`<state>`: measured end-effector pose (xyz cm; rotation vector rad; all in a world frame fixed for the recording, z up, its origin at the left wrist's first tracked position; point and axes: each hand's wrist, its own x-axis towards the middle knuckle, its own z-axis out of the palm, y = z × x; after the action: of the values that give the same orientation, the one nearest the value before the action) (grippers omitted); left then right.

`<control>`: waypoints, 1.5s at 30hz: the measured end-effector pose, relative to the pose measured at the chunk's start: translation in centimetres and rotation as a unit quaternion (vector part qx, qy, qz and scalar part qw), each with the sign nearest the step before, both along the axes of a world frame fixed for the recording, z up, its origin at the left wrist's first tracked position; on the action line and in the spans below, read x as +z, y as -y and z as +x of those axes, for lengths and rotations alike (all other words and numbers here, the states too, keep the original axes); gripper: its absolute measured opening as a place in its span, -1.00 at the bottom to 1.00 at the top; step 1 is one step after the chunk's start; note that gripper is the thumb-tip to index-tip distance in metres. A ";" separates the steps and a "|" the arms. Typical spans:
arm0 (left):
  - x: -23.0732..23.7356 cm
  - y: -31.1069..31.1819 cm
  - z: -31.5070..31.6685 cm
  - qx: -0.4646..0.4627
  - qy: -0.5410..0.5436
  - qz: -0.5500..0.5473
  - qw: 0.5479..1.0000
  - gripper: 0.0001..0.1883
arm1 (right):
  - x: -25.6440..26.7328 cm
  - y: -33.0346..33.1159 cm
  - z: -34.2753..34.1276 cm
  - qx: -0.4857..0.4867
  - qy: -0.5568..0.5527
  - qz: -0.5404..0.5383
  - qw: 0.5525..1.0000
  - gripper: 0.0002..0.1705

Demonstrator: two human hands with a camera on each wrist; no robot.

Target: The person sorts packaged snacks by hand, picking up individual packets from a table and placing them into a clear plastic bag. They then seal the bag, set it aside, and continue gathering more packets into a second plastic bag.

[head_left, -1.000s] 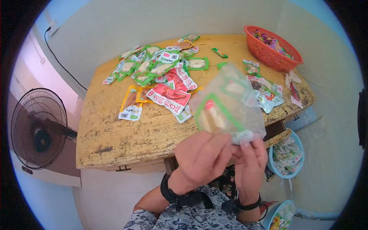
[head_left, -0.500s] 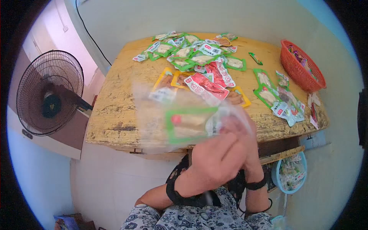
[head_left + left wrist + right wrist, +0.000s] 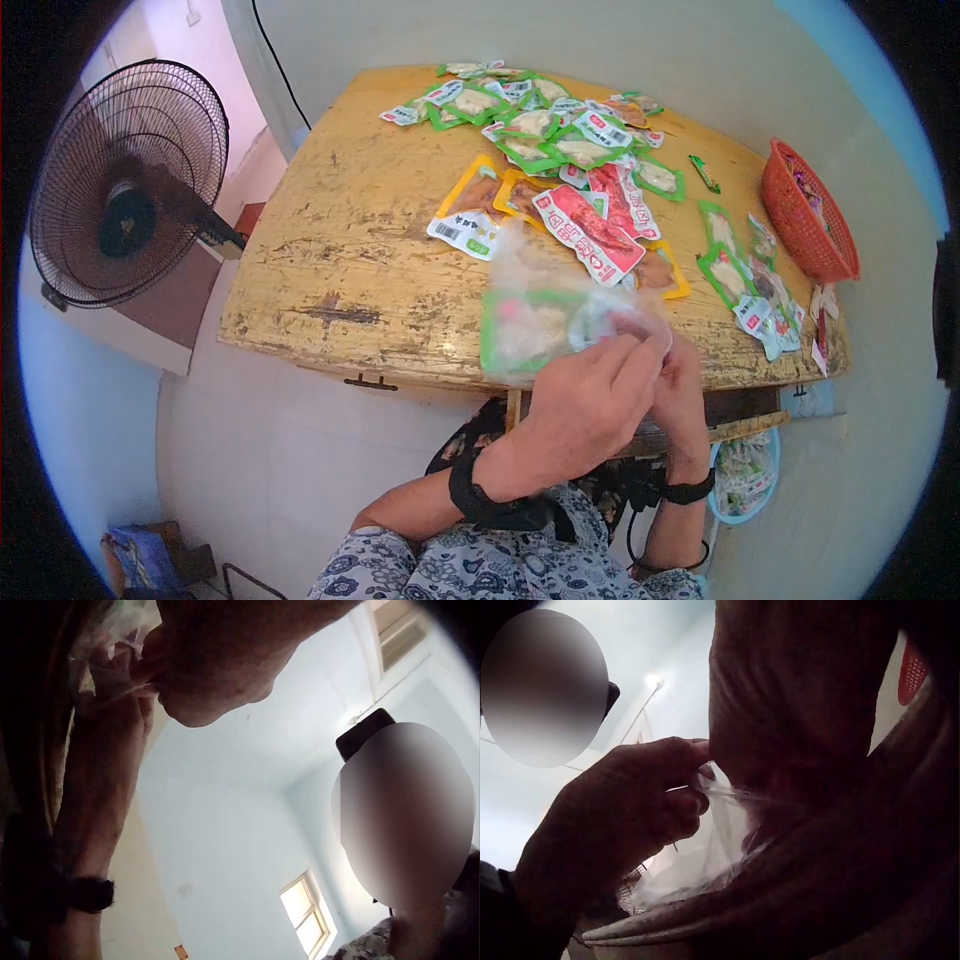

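A clear plastic bag (image 3: 510,350) with green-edged food packets inside hangs over the table's front edge, blurred in the head view. My left hand (image 3: 592,395) pinches its gathered mouth, thumb and fingers curled together. Right beside it, my right hand (image 3: 682,388) grips the same bunched plastic and is partly covered by the left. In the right wrist view, fingers of the left hand (image 3: 630,791) pull a thin stretched strand of the bag's plastic (image 3: 724,799). The left wrist view shows both hands meeting at the plastic (image 3: 124,634), in dark shadow.
A heap of green-edged packets (image 3: 530,125) lies at the back of the worn yellow table (image 3: 330,240), with red packets (image 3: 590,235) and yellow-edged ones in front. More packets (image 3: 725,270) and a red basket (image 3: 805,225) are at right. Below stands a blue bucket (image 3: 745,480); a fan (image 3: 130,190) is left.
The bag has swung from upright to lying leftward, then moved a little right and nearer the hands. Both hands have come close together at its mouth. The head view has shifted.
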<state>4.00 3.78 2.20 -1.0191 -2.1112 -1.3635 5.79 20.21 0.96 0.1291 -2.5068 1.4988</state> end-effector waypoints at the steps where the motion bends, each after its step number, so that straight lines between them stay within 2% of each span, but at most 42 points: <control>1: -0.2 0.1 -0.1 -0.002 -0.002 0.007 1.000 -0.72 | 0.0 -0.2 0.1 0.038 0.015 0.033 0.999 -0.56; 4: -0.7 0.6 -0.5 -0.001 -0.005 0.020 1.000 -0.69 | 0.3 -0.1 0.0 0.068 0.048 0.017 0.996 -0.54; 7: 0.2 1.9 -0.6 0.016 -0.001 -0.006 1.000 -0.64 | 0.1 0.6 -0.3 0.042 -0.018 0.107 0.993 -0.59; 10: 0.6 4.1 -1.0 0.043 0.011 -0.070 0.997 -0.58 | -0.8 1.9 -0.9 -0.045 -0.035 0.037 0.998 -0.64; 12: 0.6 5.8 -2.4 0.084 0.001 -0.114 0.990 -0.53 | -1.1 1.8 -1.0 -0.061 -0.008 0.006 0.998 -0.74; 15: 2.2 9.2 -4.6 0.087 -0.024 -0.299 0.950 -0.48 | -1.9 1.7 -1.4 -0.111 -0.018 -0.024 0.993 -0.86; 18: 3.4 10.8 -5.0 -0.023 -0.052 -0.360 0.931 -0.48 | -2.1 1.7 -1.9 -0.143 -0.047 -0.050 0.987 -0.92; 19: 3.6 11.2 -5.2 -0.060 -0.028 -0.368 0.927 -0.49 | -2.3 1.7 -1.7 -0.155 -0.052 -0.064 0.984 -0.93; 21: 3.8 11.7 -5.5 -0.123 0.028 -0.375 0.918 -0.50 | -2.1 2.2 -1.4 -0.135 -0.055 -0.079 0.986 -0.90; 24: 5.7 11.2 -6.1 -0.063 0.140 -0.387 0.909 -0.48 | -1.6 2.2 -1.2 -0.122 -0.031 -0.046 0.991 -0.88; 25: 5.6 10.8 -6.6 -0.057 0.151 -0.348 0.923 -0.46 | -1.4 2.2 -1.2 -0.120 -0.020 -0.026 0.992 -0.88; 27: 4.5 9.6 -8.1 -0.048 0.171 -0.268 0.947 -0.42 | -1.6 2.0 -1.3 -0.107 0.000 -0.057 0.993 -0.86; 30: 3.4 7.9 -10.6 -0.047 -0.023 -0.256 0.965 -0.37 | -1.1 1.8 -1.0 -0.088 0.028 -0.097 0.991 -0.85; 32: 3.2 7.0 -11.8 -0.070 -0.127 -0.292 0.945 -0.50 | -0.8 1.8 -0.9 -0.074 0.035 -0.115 0.990 -0.85; 34: 3.6 6.2 -12.8 -0.108 -0.112 -0.341 0.927 -0.62 | -0.7 1.9 -0.9 -0.061 0.029 -0.128 0.990 -0.86; 36: 4.5 5.0 -13.4 -0.163 0.024 -0.397 0.903 -0.74 | -1.0 1.7 -0.9 -0.046 -0.003 -0.099 0.994 -0.87; 37: 4.6 4.5 -13.8 -0.169 0.028 -0.379 0.909 -0.76 | -1.2 1.6 -0.9 -0.039 -0.019 -0.085 0.995 -0.88; 42: 3.8 1.9 -14.5 -0.204 0.067 -0.250 0.944 -0.82 | 0.3 0.4 -0.8 -0.008 0.082 -0.053 0.995 -0.85; 43: 3.7 1.4 -14.5 -0.213 0.041 -0.233 0.948 -0.83 | 0.6 0.3 -0.9 -0.004 0.099 -0.053 0.994 -0.84; 45: 3.8 0.8 -14.2 -0.229 -0.012 -0.199 0.953 -0.85 | 0.6 0.7 -1.1 -0.003 0.050 -0.077 0.996 -0.83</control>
<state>-10.24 2.95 6.03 -1.7692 -2.2737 -1.1154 4.71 19.56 1.52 0.0225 -2.4527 1.7287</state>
